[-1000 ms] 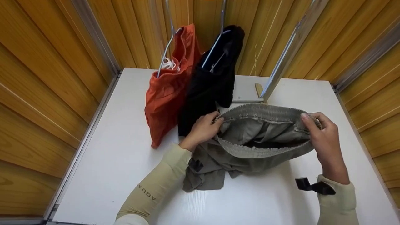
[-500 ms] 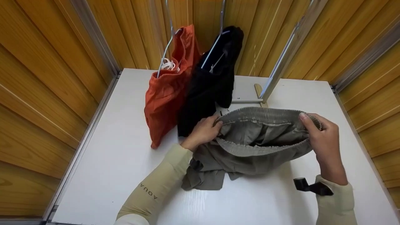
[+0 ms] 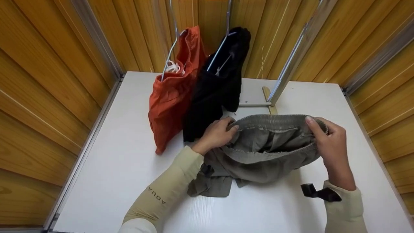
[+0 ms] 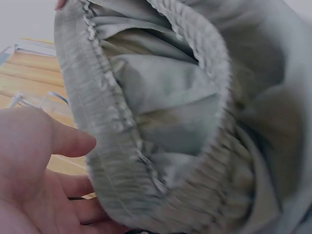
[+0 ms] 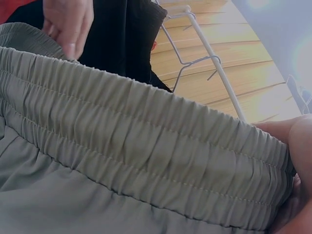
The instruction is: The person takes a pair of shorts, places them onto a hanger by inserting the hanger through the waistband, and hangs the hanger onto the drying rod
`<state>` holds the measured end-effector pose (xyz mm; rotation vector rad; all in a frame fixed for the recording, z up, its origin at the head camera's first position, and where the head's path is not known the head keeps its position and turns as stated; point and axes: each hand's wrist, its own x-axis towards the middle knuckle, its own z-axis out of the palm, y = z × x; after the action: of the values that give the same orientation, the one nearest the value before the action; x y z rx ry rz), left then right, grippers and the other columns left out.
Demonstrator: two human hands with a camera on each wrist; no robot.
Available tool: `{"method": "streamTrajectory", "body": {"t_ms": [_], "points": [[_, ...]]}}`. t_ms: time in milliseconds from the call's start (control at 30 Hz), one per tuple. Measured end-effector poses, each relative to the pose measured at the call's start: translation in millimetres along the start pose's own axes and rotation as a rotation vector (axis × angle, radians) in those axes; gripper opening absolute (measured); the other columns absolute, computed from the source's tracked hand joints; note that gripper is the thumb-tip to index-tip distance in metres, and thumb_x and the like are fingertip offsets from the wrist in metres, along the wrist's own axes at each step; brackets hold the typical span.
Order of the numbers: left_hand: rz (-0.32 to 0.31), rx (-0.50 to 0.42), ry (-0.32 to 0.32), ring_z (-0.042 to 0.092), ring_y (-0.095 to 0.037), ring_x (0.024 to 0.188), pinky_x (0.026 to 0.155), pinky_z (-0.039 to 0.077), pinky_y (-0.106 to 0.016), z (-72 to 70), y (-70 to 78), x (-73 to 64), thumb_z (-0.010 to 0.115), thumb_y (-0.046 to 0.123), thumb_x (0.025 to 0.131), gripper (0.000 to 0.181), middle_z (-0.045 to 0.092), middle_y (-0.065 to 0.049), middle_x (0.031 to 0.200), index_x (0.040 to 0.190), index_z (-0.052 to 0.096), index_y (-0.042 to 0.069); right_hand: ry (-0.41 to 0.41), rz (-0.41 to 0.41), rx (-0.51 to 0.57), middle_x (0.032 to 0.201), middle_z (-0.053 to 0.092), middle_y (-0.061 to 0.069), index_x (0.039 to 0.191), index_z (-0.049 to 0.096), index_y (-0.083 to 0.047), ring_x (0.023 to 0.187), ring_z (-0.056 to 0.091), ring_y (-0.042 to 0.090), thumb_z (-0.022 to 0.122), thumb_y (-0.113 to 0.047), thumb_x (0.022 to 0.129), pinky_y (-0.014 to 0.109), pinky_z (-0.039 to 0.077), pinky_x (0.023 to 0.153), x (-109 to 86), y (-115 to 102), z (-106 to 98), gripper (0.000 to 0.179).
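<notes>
A pair of grey-green pants [image 3: 265, 168] with a gathered elastic waistband is held above the white table, its waist opening facing up. At the left end of the waistband, my left hand [image 3: 220, 134] has its thumb on the near side and its fingers behind the cloth. My right hand [image 3: 334, 142] grips the opposite end, thumb inside the opening and fingers outside. The left wrist view shows the gathered waistband [image 4: 112, 141] and the pants' inside. From the right wrist, the band [image 5: 146, 141] spans the view, with the left hand [image 5: 70, 22] beyond it. The lower cloth drapes beneath the left forearm.
Red shorts or pants [image 3: 171, 100] and a black garment [image 3: 213, 94] hang from wire hangers at the back left. A slanted metal post [image 3: 291, 61] rises from a stand base [image 3: 272, 108] behind the pants. Wood-look panels [image 3: 48, 97] enclose the white table [image 3: 106, 161].
The left hand has shifted slightly right along the waistband, and the right hand has drifted a little left. The band's back edge sits lower, and the opening is a bit narrower.
</notes>
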<state>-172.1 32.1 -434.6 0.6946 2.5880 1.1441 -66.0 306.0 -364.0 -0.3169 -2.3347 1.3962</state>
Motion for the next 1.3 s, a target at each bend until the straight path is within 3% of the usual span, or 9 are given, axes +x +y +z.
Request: {"method": "streamTrajectory", "body": {"t_ms": [233, 700, 867, 1000, 1200, 1300], "points": [[0.05, -0.016, 0.004, 0.06, -0.022, 0.114, 0.095, 0.048, -0.039, -4.0, 20.6, 6.8, 0.047, 0.039, 0.101, 0.038, 0.061, -0.004, 0.128, 0.129, 0.056, 0.015, -0.011, 0.006, 0.006, 0.074, 0.065, -0.015, 0.099, 0.072, 0.001, 0.069, 0.058, 0.003, 0.063, -0.027, 0.094, 0.017, 0.048, 0.063, -0.8, -1, 2, 0.03], [0.079, -0.052, 0.002, 0.047, -0.019, 0.132, 0.107, 0.041, -0.038, -4.2, 69.3, 27.5, 0.053, 0.05, 0.095, 0.067, 0.041, -0.003, 0.149, 0.148, 0.031, 0.016, -0.024, 0.025, -0.016, 0.08, 0.067, -0.017, 0.103, 0.072, -0.001, 0.075, 0.059, 0.003, 0.063, -0.03, 0.094, 0.016, 0.047, 0.068, 0.6, 2, 1, 0.032], [0.07, -0.038, 0.003, 0.041, -0.018, 0.138, 0.111, 0.037, -0.037, -6.3, 82.7, 39.2, 0.053, 0.052, 0.094, 0.073, 0.037, -0.001, 0.153, 0.152, 0.025, 0.017, -0.016, 0.023, -0.019, 0.08, 0.067, -0.018, 0.102, 0.072, -0.001, 0.075, 0.059, 0.003, 0.063, -0.03, 0.094, 0.015, 0.046, 0.069, 0.8, 2, 2, 0.032], [0.073, -0.045, 0.001, 0.045, -0.016, 0.134, 0.108, 0.039, -0.034, -5.9, 87.7, 48.2, 0.053, 0.052, 0.094, 0.074, 0.037, -0.001, 0.152, 0.152, 0.023, 0.017, -0.016, 0.019, -0.025, 0.082, 0.067, -0.019, 0.103, 0.073, -0.001, 0.077, 0.06, 0.003, 0.063, -0.03, 0.094, 0.015, 0.046, 0.07, 1.4, 2, 2, 0.032], [0.078, -0.047, 0.009, 0.053, -0.014, 0.117, 0.093, 0.045, -0.03, -2.3, 92.8, 60.4, 0.052, 0.053, 0.094, 0.059, 0.047, -0.002, 0.13, 0.136, 0.035, 0.016, -0.024, 0.009, -0.029, 0.083, 0.068, -0.019, 0.104, 0.072, -0.001, 0.079, 0.061, 0.002, 0.063, -0.03, 0.094, 0.014, 0.047, 0.072, 2.3, 3, 2, 0.033], [0.06, -0.056, 0.016, 0.049, -0.015, 0.125, 0.099, 0.043, -0.03, 0.1, 96.1, 66.1, 0.052, 0.052, 0.094, 0.065, 0.044, -0.002, 0.136, 0.142, 0.031, 0.014, -0.025, 0.004, -0.029, 0.084, 0.068, -0.019, 0.105, 0.072, 0.0, 0.08, 0.062, 0.002, 0.063, -0.03, 0.094, 0.014, 0.047, 0.073, 2.7, 4, 3, 0.033]]}}
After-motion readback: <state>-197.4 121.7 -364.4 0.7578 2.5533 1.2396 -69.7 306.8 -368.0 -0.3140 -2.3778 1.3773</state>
